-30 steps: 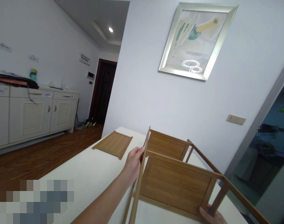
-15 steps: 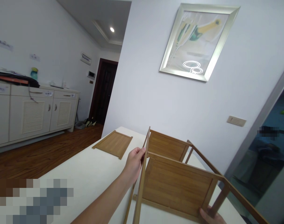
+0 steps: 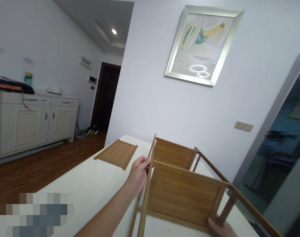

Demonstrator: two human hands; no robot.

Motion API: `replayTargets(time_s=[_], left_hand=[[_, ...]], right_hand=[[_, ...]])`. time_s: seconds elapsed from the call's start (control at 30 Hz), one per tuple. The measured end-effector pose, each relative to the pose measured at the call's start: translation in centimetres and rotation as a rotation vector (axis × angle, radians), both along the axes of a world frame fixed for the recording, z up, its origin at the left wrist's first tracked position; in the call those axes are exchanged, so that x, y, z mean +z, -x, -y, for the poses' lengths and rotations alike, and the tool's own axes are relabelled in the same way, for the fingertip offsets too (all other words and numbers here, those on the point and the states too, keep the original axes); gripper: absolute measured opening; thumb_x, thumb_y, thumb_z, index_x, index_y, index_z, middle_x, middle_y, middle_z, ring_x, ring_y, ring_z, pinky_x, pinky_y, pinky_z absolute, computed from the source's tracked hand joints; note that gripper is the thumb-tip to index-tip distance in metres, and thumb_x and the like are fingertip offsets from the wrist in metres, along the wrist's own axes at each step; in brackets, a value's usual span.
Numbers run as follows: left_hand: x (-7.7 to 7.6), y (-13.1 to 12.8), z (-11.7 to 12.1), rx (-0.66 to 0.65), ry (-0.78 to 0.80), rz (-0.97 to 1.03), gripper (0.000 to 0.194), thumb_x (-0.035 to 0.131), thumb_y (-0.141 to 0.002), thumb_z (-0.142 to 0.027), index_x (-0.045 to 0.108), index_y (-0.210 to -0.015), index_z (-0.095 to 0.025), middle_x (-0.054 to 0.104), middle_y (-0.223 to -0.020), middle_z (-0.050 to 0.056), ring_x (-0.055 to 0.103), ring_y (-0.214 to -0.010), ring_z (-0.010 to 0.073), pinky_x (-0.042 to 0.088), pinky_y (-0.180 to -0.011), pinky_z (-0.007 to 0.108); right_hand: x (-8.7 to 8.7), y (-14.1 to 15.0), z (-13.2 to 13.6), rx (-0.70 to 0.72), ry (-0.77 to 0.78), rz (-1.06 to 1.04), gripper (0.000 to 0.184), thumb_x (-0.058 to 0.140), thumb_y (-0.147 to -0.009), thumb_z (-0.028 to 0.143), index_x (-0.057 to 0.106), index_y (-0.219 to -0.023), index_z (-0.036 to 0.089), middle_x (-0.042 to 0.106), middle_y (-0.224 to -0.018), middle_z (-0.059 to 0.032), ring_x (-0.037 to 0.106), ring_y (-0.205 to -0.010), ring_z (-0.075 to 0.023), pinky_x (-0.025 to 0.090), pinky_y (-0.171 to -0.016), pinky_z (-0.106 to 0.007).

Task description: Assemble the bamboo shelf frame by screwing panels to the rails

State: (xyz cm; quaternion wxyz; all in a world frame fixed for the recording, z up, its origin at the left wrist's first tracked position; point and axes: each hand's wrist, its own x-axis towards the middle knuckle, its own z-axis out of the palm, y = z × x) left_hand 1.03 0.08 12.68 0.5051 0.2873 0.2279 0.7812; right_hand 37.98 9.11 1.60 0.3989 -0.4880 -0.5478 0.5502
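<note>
A bamboo shelf frame (image 3: 184,194) lies on its side on a white table (image 3: 95,191), with two wooden panels set between its rails. My left hand (image 3: 137,174) is closed round the frame's left side rail, near the upper panel. My right hand (image 3: 220,227) shows only in part at the bottom edge, fingers wrapped on the lower right corner post of the near panel. A third loose wooden panel (image 3: 116,153) lies flat on the table, beyond my left hand.
The table stands against a grey wall with a framed picture (image 3: 201,44) and a switch plate (image 3: 243,126). A white cabinet (image 3: 34,121) with louvred doors lines the left wall, over a wooden floor. A dark door (image 3: 104,97) is at the back; a glass door (image 3: 283,148) is on the right.
The view has swung slightly to the right, so everything sits a little more to the left. Both hands keep the same hold on the frame.
</note>
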Motion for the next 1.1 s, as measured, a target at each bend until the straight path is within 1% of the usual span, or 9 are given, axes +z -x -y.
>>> replayTargets(time_s=[0.1,0.23,0.3,0.4,0.53,0.73,0.87,1.0,1.1], left_hand=[[-0.4,0.2,-0.3,-0.023,-0.013,0.007,0.036,0.084,-0.065,-0.037,0.054,-0.064,-0.017,0.062,-0.06,-0.001,0.054,-0.057,0.0103,0.042,-0.06,0.023],[-1.2,0.9,-1.0,-0.015,-0.013,0.011,0.032,0.083,-0.068,-0.036,0.058,-0.066,-0.016,0.063,-0.064,-0.001,0.055,-0.059,0.0095,0.043,-0.062,0.023],[-1.7,1.3,-1.5,-0.007,-0.001,0.008,0.031,0.083,-0.068,-0.036,0.06,-0.067,-0.016,0.064,-0.065,-0.001,0.056,-0.059,0.0093,0.044,-0.061,0.022],[-2.0,1.7,-2.1,0.004,0.018,0.003,0.032,0.086,-0.063,-0.035,0.061,-0.068,-0.015,0.065,-0.065,-0.001,0.057,-0.059,0.0096,0.044,-0.061,0.022],[-1.9,1.6,-2.1,0.017,0.027,-0.003,0.035,0.089,-0.059,-0.036,0.063,-0.07,-0.015,0.065,-0.066,-0.001,0.058,-0.06,0.0097,0.046,-0.062,0.022],[-1.8,1.3,-1.7,0.032,0.02,-0.002,0.029,0.085,-0.065,-0.034,0.065,-0.074,-0.014,0.064,-0.07,-0.001,0.059,-0.063,0.0102,0.048,-0.06,0.023],[-1.9,1.3,-1.7,0.041,0.017,-0.014,0.025,0.083,-0.068,-0.032,0.066,-0.075,-0.015,0.065,-0.072,-0.001,0.061,-0.066,0.0108,0.049,-0.06,0.023],[-1.9,1.5,-1.7,0.043,0.03,-0.037,0.021,0.08,-0.072,-0.031,0.067,-0.077,-0.015,0.068,-0.077,0.002,0.063,-0.069,0.0125,0.051,-0.062,0.025],[-1.8,1.5,-1.6,0.058,0.046,-0.049,0.021,0.081,-0.07,-0.03,0.068,-0.076,-0.014,0.068,-0.075,0.001,0.063,-0.067,0.0118,0.053,-0.062,0.025]], right_hand=[[0.2,0.2,0.3,0.036,-0.027,-0.023,0.055,0.079,-0.06,0.055,0.075,-0.101,0.018,0.077,-0.101,-0.0106,0.062,-0.116,-0.0404,0.043,-0.106,-0.049],[0.9,0.3,0.9,0.135,-0.024,-0.068,0.045,0.081,-0.064,0.048,0.075,-0.097,0.018,0.077,-0.102,-0.0107,0.062,-0.115,-0.0391,0.046,-0.103,-0.05],[1.2,0.4,1.2,0.143,-0.029,-0.069,0.042,0.082,-0.063,0.045,0.076,-0.095,0.018,0.077,-0.102,-0.0107,0.063,-0.114,-0.039,0.047,-0.102,-0.05],[1.5,0.5,1.5,0.129,-0.043,-0.071,0.039,0.083,-0.061,0.042,0.076,-0.091,0.018,0.077,-0.102,-0.0105,0.065,-0.111,-0.0388,0.047,-0.101,-0.051],[1.1,0.7,1.7,0.071,-0.05,-0.131,0.034,0.084,-0.059,0.038,0.076,-0.086,0.019,0.077,-0.1,-0.0097,0.068,-0.104,-0.0378,0.049,-0.1,-0.05],[0.4,0.4,1.1,0.083,-0.003,-0.193,0.037,0.088,-0.054,0.034,0.075,-0.084,0.018,0.078,-0.096,-0.0101,0.07,-0.099,-0.0366,0.051,-0.096,-0.049],[0.5,0.3,1.3,0.113,-0.025,-0.216,0.034,0.087,-0.057,0.032,0.075,-0.085,0.018,0.078,-0.098,-0.0097,0.07,-0.1,-0.0346,0.049,-0.099,-0.048],[0.8,0.4,1.8,0.121,-0.047,-0.233,0.032,0.086,-0.059,0.032,0.075,-0.085,0.017,0.078,-0.096,-0.0096,0.072,-0.093,-0.0339,0.052,-0.094,-0.048],[1.0,0.5,2.0,0.117,-0.058,-0.243,0.035,0.087,-0.058,0.033,0.075,-0.086,0.016,0.078,-0.096,-0.01,0.072,-0.093,-0.0335,0.051,-0.094,-0.047]])
